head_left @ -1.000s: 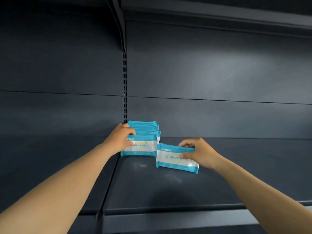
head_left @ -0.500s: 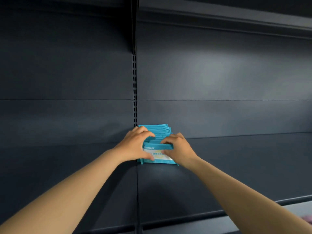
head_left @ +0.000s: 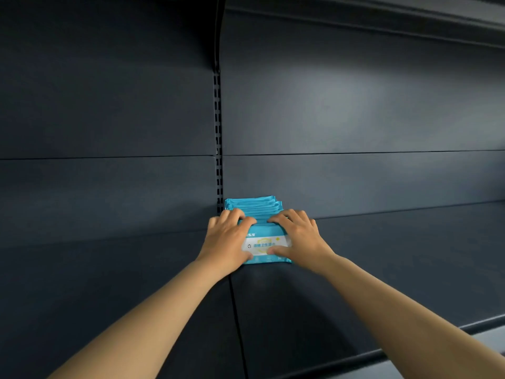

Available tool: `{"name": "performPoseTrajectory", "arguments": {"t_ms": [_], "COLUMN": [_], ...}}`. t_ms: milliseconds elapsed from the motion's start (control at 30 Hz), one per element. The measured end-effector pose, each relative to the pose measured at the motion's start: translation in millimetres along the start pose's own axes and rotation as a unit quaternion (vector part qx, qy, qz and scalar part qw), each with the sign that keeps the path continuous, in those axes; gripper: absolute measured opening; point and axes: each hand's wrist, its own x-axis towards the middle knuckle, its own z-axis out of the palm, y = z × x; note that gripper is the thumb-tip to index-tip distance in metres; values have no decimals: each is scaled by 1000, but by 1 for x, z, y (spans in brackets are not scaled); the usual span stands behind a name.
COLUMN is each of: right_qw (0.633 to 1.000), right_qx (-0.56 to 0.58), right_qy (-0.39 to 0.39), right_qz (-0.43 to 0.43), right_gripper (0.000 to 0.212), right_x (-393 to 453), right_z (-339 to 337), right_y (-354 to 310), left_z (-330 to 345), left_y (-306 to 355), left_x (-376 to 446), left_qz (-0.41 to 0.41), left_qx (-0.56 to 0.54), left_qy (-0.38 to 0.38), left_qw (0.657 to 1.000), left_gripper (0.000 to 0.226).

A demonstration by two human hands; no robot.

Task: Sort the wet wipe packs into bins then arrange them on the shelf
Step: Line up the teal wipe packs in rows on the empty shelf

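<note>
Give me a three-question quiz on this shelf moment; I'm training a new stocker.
1. True or false: the wet wipe packs stand in a row on the shelf.
2. Which hands touch the front pack? A) left only B) right only C) both
3. Fill in: the row sits right of the slotted ___.

Key: 1 true; 2 C, left hand and right hand; 3 upright.

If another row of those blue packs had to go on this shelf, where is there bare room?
The shelf is bare right of the row of wet wipe packs, out to its front lip. The crowded spot is by the slotted upright, where the left hand and right hand grip the front pack.
</note>
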Motion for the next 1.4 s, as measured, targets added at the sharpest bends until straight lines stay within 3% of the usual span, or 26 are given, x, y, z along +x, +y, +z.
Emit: {"name": "performPoseTrajectory", "arguments": {"t_ms": [367, 733, 933, 1100, 1233, 1400], "right_qw": [997, 993, 995, 994, 983, 943], "right_qx": [35, 56, 69, 90, 108, 115], "right_qy": [67, 101, 38, -62, -146, -297], "right_qz": [19, -20, -54, -19, 34, 101], "right_gripper": [68, 55, 50, 54, 55, 63], "right_x": [-69, -228, -319, -388, -445, -529], "right_z": [-67, -142, -125, -76, -12, 79], "right_y": [44, 135, 180, 211, 236, 258], "left_z": [-45, -61, -10, 74, 161, 255], "left_y": [57, 238, 318, 362, 387, 416], "left_x": [-22, -93, -140, -200, -267, -359], "left_qz": [-63, -98, -112, -152, -231, -321], "left_qx": [-3, -34, -52, -96, -138, -193], "left_qy": [-46, 39, -31, -151, -242, -373], "left_qw": [997, 994, 992, 972, 932, 849], "left_gripper": [71, 51, 49, 50, 50, 58]}}
